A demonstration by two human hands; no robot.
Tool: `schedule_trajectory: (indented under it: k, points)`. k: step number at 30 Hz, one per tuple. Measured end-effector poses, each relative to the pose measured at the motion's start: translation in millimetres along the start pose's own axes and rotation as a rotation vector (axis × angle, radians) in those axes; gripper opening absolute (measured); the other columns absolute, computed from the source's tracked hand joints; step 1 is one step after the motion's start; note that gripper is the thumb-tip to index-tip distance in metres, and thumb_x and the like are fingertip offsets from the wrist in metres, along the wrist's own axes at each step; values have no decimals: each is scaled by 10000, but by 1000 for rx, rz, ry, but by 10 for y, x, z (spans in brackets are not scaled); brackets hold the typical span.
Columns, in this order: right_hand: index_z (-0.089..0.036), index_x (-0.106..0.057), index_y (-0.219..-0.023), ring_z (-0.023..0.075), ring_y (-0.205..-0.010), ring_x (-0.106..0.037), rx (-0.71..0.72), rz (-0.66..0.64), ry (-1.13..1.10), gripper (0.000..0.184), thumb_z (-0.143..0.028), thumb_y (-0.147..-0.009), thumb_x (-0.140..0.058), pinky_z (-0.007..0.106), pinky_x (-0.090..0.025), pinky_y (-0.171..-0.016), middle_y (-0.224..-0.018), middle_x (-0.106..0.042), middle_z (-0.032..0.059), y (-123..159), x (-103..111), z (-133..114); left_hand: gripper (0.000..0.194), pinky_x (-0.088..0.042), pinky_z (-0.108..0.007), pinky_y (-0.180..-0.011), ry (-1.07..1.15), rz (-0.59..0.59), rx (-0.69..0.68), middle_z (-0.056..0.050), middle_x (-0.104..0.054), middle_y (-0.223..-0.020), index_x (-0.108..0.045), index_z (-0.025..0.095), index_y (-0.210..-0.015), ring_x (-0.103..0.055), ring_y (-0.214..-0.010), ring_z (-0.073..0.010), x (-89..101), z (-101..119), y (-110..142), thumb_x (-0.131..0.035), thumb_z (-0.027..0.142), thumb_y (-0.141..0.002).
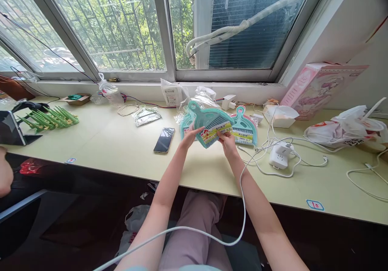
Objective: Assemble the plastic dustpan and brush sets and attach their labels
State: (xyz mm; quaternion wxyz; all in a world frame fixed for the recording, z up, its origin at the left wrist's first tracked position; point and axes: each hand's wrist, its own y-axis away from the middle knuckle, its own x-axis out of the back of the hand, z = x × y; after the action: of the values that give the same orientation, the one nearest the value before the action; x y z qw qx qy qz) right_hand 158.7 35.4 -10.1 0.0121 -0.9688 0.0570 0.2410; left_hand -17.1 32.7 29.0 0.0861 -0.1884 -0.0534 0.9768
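Note:
Both of my hands hold a small teal dustpan-and-brush set (pixel 209 118) above the table, tilted, with its handle up and to the left. My left hand (pixel 190 136) grips its lower left edge. At the lower right, my right hand (pixel 227 142) has its fingers closed on the yellow printed label and edge. Another teal dustpan set (pixel 246 126) with a pink rim lies just behind on the right. A further teal set (pixel 184 122) is partly hidden behind the held one on the left.
A phone (pixel 164 140) lies left of my hands. On the right are a white power strip (pixel 279 157), tangled cables, a tissue box (pixel 283 119), a pink box (pixel 321 89) and a plastic bag (pixel 336 129). A white cable crosses before my right arm. Another person's arm (pixel 5 174) shows at far left.

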Motion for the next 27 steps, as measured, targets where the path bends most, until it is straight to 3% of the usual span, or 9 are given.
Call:
schedule_trajectory:
  k: [3,6,9,13,17,21,25,27]
  points:
    - [-207,-685,-791,248,-961,-695,-1,43,-88,372,-384,-530,-884,383,-598,-831,-921,-750,51,-19,29,10,717,-457,-453,-1019,-124,-123,14,-96,-633,-1292,-522,236,-1375,-558,-1226,-332,-95,-66,33,-785,381,-724]
    - [-217,-664,-804,229,-999,-686,23,127,-146,342,-361,-565,-862,361,-597,-844,-965,-743,48,-19,40,17,727,-433,-463,-1048,-209,-163,-3,-87,-574,-1378,-486,265,-1400,-502,-1291,-334,-183,-78,72,-766,415,-746]
    - [-218,-650,-803,206,-969,-686,28,214,-142,335,-344,-570,-856,322,-597,-807,-959,-734,45,-5,32,16,796,-405,-436,-1084,-193,-114,-93,-72,-512,-1443,-414,297,-1445,-444,-1352,-311,-253,-120,73,-775,402,-744]
    - [-212,-644,-837,203,-915,-672,74,162,-15,392,-430,-578,-841,314,-590,-715,-937,-708,43,32,-30,8,743,-417,-418,-1071,-113,54,-189,-75,-575,-1363,-461,274,-1396,-506,-1292,-290,-262,-252,-6,-775,410,-737]
    - [-236,-624,-913,176,-848,-621,183,37,171,509,-630,-619,-758,249,-516,-552,-905,-656,25,86,-115,-24,669,-473,-424,-1003,51,86,-129,-77,-654,-1240,-521,245,-1316,-595,-1178,-288,-123,-250,-76,-775,415,-722]
    - [-288,-610,-982,165,-840,-591,277,-22,191,645,-855,-708,-471,248,-466,-540,-959,-617,29,153,-140,-132,709,-495,-409,-974,85,56,-68,-67,-671,-1213,-519,265,-1334,-615,-1147,-283,89,-104,-71,-804,361,-691]
    - [-308,-658,-1054,167,-920,-593,457,71,225,683,-808,-839,-246,265,-469,-668,-1002,-602,32,210,-103,-315,813,-523,-380,-917,105,58,39,-52,-695,-1113,-430,289,-1432,-660,-1043,-252,263,-57,-59,-795,339,-706]
    - [-297,-698,-996,171,-908,-582,517,99,255,636,-757,-871,-278,274,-456,-675,-999,-602,38,228,-91,-390,859,-535,-355,-873,113,78,94,-28,-703,-1011,-395,295,-1459,-680,-956,-227,321,-92,-70,-796,338,-700]
